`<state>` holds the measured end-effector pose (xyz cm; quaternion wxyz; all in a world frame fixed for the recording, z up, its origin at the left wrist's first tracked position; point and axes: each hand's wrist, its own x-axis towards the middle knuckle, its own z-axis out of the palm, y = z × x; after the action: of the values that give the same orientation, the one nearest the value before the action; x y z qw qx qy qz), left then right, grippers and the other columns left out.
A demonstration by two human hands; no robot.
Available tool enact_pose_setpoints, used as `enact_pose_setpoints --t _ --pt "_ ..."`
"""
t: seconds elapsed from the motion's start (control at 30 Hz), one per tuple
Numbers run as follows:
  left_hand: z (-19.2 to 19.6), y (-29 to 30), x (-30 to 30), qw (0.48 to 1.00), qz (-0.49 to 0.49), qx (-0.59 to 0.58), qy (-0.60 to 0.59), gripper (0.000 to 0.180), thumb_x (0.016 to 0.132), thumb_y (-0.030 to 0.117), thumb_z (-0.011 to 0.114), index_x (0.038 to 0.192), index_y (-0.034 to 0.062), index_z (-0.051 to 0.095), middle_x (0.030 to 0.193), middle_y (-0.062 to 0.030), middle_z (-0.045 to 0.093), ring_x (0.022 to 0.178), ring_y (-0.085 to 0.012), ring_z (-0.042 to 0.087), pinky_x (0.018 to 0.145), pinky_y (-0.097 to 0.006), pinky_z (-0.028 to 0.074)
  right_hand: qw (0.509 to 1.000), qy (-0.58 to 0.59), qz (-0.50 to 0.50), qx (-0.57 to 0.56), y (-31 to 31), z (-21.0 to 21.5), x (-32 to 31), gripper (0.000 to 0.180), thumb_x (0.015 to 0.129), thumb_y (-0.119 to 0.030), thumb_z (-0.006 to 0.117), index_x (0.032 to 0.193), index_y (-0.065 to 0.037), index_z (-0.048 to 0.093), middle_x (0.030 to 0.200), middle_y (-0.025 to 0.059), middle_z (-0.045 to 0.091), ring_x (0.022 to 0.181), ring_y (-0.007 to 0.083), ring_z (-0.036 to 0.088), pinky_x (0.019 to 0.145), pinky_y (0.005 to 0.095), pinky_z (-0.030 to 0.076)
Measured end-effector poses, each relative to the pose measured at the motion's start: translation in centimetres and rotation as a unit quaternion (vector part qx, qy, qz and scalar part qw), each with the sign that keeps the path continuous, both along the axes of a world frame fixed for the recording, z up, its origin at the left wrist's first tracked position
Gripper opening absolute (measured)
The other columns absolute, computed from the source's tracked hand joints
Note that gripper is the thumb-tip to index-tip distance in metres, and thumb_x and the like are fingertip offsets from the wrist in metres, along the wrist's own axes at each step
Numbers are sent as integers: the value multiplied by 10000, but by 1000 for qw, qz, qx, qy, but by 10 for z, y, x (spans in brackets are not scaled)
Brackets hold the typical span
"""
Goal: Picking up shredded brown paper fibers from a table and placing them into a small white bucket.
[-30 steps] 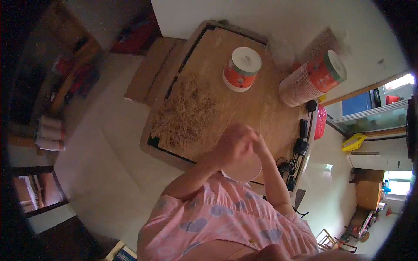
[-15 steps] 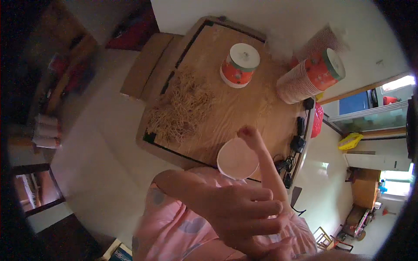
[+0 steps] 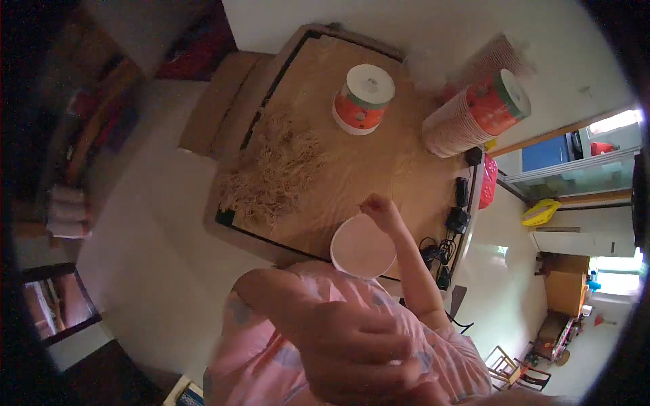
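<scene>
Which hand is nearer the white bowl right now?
Right. The right hand touches the bowl's far rim on the wooden tray. The left hand is raised close to the camera, nearer the person and apart from the bowl.

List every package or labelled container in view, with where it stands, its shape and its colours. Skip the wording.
Single paper cup: upside down at the far middle of the wooden tabletop, round, white base, orange-red printed band.
Stack of paper cups: lying tilted at the far right of the tabletop, long cylinder, pale ribbed rims, orange-red and green end cup.
Plain cup: near edge, by the right hand, round, white rim, pinkish inside.
</scene>
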<state>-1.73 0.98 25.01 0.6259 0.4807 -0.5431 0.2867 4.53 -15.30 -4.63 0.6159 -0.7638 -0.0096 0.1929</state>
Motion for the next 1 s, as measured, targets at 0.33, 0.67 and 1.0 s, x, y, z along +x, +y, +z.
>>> enact_pose_setpoints --t 0.33,0.67,1.0 --pt "-20 7 19 978 75 184 60 266 696 149 544 949 67 538 735 -70 488 650 -211 505 527 -315 415 999 14 0 -32 -1 7 5 63 783 -89 572 748 -44 545 694 0 549 665 73 506 602 224 418" --pt "-319 -5 86 752 98 290 583 168 826 148 530 945 37 570 845 -34 598 782 -114 542 732 -261 432 997 -17 23 -76 -10 -14 3 111 760 -115 585 800 -13 564 713 41 589 666 85 503 618 259 431" --pt "-340 -1 68 727 9 185 661 201 782 79 561 978 35 571 816 -23 598 736 -93 558 667 -237 459 999 -24 2 -45 -2 5 3 65 749 -50 596 764 -8 548 683 -1 558 651 65 495 609 212 422"
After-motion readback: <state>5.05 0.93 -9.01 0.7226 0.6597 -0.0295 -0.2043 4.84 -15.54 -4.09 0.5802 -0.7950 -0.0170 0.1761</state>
